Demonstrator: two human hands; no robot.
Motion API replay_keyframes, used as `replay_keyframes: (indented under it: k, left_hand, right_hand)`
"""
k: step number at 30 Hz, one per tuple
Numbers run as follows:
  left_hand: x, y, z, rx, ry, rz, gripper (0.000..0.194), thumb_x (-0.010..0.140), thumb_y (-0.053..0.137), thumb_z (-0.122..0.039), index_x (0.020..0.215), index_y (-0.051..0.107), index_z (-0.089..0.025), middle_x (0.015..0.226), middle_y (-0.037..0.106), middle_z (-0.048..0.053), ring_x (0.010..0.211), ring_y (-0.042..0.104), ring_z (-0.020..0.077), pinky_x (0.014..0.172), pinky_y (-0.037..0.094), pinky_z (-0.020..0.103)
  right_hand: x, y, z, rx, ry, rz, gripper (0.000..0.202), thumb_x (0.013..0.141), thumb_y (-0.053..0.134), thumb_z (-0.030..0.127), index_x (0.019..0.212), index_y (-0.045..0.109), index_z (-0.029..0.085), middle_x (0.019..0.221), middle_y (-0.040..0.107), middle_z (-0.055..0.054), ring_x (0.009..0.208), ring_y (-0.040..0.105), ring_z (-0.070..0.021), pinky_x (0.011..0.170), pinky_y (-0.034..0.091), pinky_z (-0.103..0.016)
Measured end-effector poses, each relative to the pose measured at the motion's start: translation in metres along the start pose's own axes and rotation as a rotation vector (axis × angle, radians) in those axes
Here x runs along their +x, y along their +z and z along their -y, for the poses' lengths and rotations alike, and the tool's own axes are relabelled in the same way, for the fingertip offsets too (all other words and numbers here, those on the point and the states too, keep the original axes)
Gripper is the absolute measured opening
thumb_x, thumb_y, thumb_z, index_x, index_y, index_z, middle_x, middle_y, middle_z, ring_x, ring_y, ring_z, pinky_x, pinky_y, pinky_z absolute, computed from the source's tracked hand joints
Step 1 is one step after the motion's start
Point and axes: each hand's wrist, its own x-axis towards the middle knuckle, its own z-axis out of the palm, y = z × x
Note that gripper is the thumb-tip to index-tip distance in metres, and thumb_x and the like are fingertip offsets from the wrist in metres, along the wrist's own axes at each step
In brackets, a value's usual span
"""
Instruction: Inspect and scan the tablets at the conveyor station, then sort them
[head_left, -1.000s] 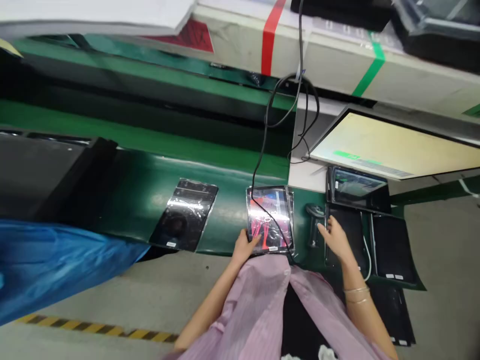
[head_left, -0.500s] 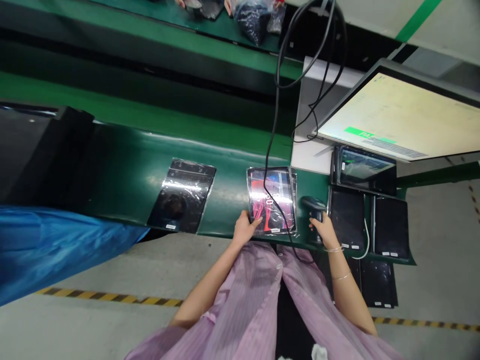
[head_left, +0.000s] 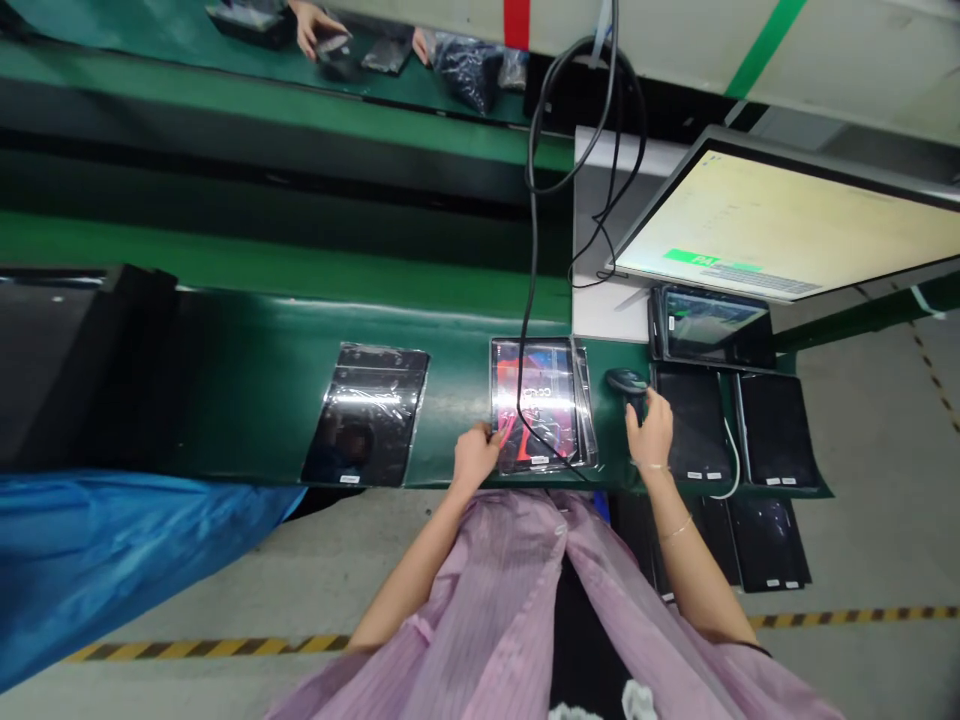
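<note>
A lit tablet (head_left: 546,400) with a colourful screen, in a clear plastic sleeve, lies near the table's front edge. Its left edge is pinched by my left hand (head_left: 476,458), with the fingertips at the lower left side. Another sleeved item partly shows beneath its right side. My right hand (head_left: 651,430) is closed around the handle of a dark barcode scanner (head_left: 627,381), right of the tablet. A black cable (head_left: 527,300) hangs down across the lit screen. Further left lies a dark sleeved tablet (head_left: 367,415), screen up.
A monitor (head_left: 787,225) stands at the right, with a lit tablet (head_left: 716,328) propped under it. Dark tablets (head_left: 776,430) lie at the right end, others (head_left: 769,545) lower down. Blue cloth (head_left: 135,550) hangs at left. Another person's hand (head_left: 316,28) handles something across the bench.
My left thumb has slid off the tablet's face toward its left edge. My right fingers sit higher on the scanner's handle. The camera view has shifted slightly.
</note>
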Motion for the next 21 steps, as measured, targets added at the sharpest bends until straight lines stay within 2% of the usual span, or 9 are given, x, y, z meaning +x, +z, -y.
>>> replay_keyframes:
  k: [2, 4, 6, 7, 9, 12, 15, 19, 21]
  left_hand:
    - [0.002, -0.006, -0.003, -0.072, 0.003, -0.003, 0.023, 0.075, 0.060, -0.032, 0.064, 0.042, -0.022, 0.052, 0.045, -0.002, 0.060, 0.053, 0.0179, 0.055, 0.029, 0.026]
    - [0.002, -0.012, -0.009, -0.182, 0.021, 0.020, 0.026, 0.076, 0.057, -0.037, 0.065, 0.039, -0.022, 0.052, 0.041, -0.004, 0.056, 0.049, 0.0153, 0.054, 0.030, 0.025]
    - [0.003, -0.017, -0.017, -0.310, 0.044, 0.071, 0.027, 0.076, 0.054, -0.042, 0.069, 0.038, -0.022, 0.053, 0.040, -0.006, 0.053, 0.045, 0.0127, 0.053, 0.031, 0.023]
    - [0.004, -0.020, -0.021, -0.370, 0.053, 0.101, 0.027, 0.076, 0.053, -0.044, 0.072, 0.039, -0.022, 0.053, 0.040, -0.006, 0.051, 0.044, 0.0118, 0.052, 0.032, 0.023]
    - [0.005, -0.024, -0.027, -0.466, 0.057, 0.157, 0.030, 0.073, 0.053, -0.049, 0.077, 0.041, -0.022, 0.053, 0.042, -0.007, 0.049, 0.044, 0.0111, 0.050, 0.034, 0.022]
    - [0.006, -0.024, -0.031, -0.540, 0.044, 0.203, 0.037, 0.069, 0.057, -0.053, 0.080, 0.042, -0.021, 0.055, 0.046, -0.006, 0.049, 0.046, 0.0112, 0.051, 0.037, 0.022]
    - [0.002, -0.014, -0.025, -0.515, 0.030, 0.199, 0.033, 0.070, 0.058, -0.048, 0.076, 0.040, -0.022, 0.055, 0.048, -0.005, 0.052, 0.049, 0.0118, 0.054, 0.039, 0.023]
    - [-0.005, -0.001, -0.012, -0.320, 0.018, 0.121, 0.027, 0.072, 0.060, -0.037, 0.066, 0.037, -0.023, 0.054, 0.045, -0.004, 0.061, 0.054, 0.0172, 0.062, 0.042, 0.029]
    - [-0.007, 0.001, -0.007, -0.209, 0.032, 0.076, 0.026, 0.072, 0.062, -0.034, 0.064, 0.039, -0.022, 0.062, 0.051, 0.001, 0.075, 0.058, 0.0226, 0.072, 0.042, 0.033]
  right_hand:
    - [-0.029, 0.002, 0.024, 0.101, -0.236, 0.061, 0.028, 0.087, 0.043, 0.027, 0.109, 0.056, 0.015, 0.103, 0.062, -0.014, 0.096, 0.058, -0.0234, 0.087, 0.047, -0.041]
    - [-0.058, 0.010, 0.047, 0.228, -0.503, 0.332, 0.023, 0.090, 0.042, 0.022, 0.103, 0.060, 0.020, 0.097, 0.065, -0.009, 0.089, 0.061, -0.0184, 0.082, 0.051, -0.034]
    - [-0.075, 0.019, 0.064, 0.293, -0.667, 0.545, 0.027, 0.090, 0.039, 0.018, 0.104, 0.063, 0.022, 0.107, 0.065, -0.008, 0.099, 0.060, -0.0173, 0.088, 0.050, -0.034]
    - [-0.077, 0.023, 0.070, 0.298, -0.672, 0.560, 0.030, 0.091, 0.038, 0.018, 0.107, 0.062, 0.022, 0.114, 0.063, -0.009, 0.107, 0.058, -0.0177, 0.093, 0.048, -0.036]
    - [-0.071, 0.027, 0.072, 0.263, -0.549, 0.448, 0.034, 0.091, 0.036, 0.019, 0.115, 0.060, 0.021, 0.128, 0.055, -0.010, 0.122, 0.049, -0.0191, 0.104, 0.041, -0.040]
    - [-0.049, 0.025, 0.060, 0.196, -0.298, 0.310, 0.040, 0.090, 0.039, 0.027, 0.126, 0.053, 0.018, 0.142, 0.042, -0.012, 0.133, 0.038, -0.0220, 0.111, 0.030, -0.046]
    - [-0.033, 0.027, 0.043, 0.198, -0.119, 0.352, 0.044, 0.086, 0.044, 0.031, 0.126, 0.054, 0.015, 0.141, 0.044, -0.015, 0.131, 0.040, -0.0244, 0.111, 0.030, -0.047]
    - [-0.030, 0.041, 0.031, 0.201, 0.068, 0.422, 0.046, 0.079, 0.049, 0.029, 0.121, 0.056, 0.012, 0.123, 0.057, -0.017, 0.109, 0.056, -0.0258, 0.098, 0.044, -0.045]
    - [-0.030, 0.048, 0.030, 0.190, 0.117, 0.417, 0.050, 0.076, 0.050, 0.029, 0.122, 0.055, 0.010, 0.116, 0.058, -0.017, 0.100, 0.059, -0.0255, 0.093, 0.047, -0.044]
